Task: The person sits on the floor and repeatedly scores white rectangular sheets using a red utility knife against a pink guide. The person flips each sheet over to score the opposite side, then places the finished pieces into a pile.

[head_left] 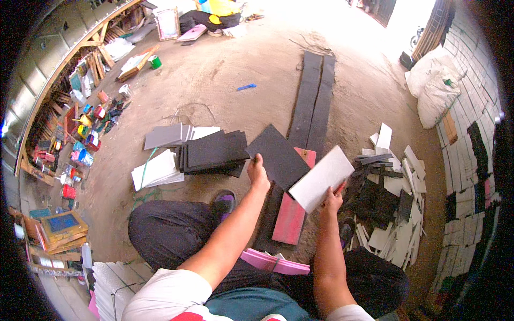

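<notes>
My left hand (258,172) is closed on the near edge of a black foam sheet (277,155), held up at a slant. My right hand (332,201) grips a pale grey rectangular sheet (323,178) by its near right side. A slim red thing (341,187) shows at the right fingers; its kind cannot be made out. The two sheets meet or overlap at a corner between my hands. Below them lie a pink-red board (289,218) and long black strips (305,101) on the floor. Left of my left hand is a stack of black sheets (214,151).
White sheets (158,170) and grey sheets (163,136) lie by the black stack. Offcuts (393,203) heap up at right, near white sacks (436,85) and a block wall. Paint cans (82,155) line the left. Pink sheets (278,263) lie between my legs.
</notes>
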